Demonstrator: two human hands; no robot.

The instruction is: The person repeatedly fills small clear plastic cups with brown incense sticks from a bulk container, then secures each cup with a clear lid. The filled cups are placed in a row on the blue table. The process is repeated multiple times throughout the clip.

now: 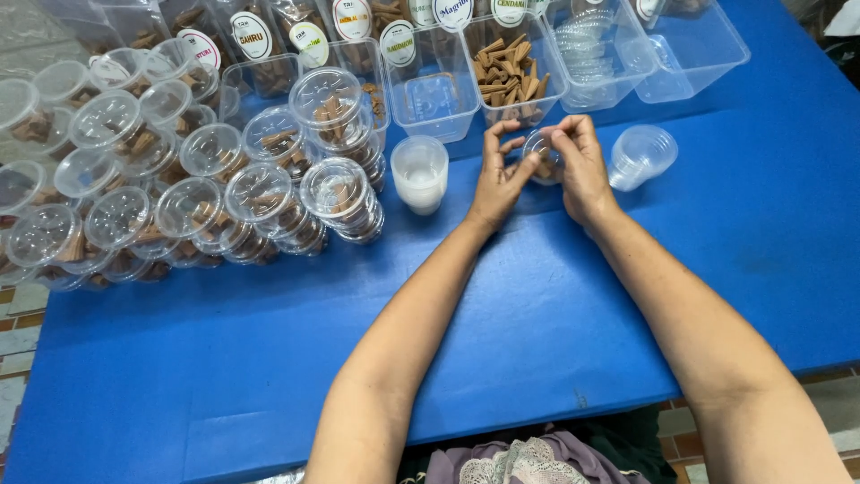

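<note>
Clear cup point(541, 167) between 2 hands

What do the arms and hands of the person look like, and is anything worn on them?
Both forearms are bare, with no sleeves. The left hand and the right hand wear no gloves, and no ring, watch or bracelet is visible. Nails look short and unpainted.

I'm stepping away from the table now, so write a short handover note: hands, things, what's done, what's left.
Left hand and right hand hold one small clear cup with brown cones in it, no lid on it yet.
Loose cones sit in the tub just behind.
Stacked empty cups lie to the right, a white stack to the left.
Done: many lidded filled cups piled far left.
Left: lid this cup, fill the empties.
</note>
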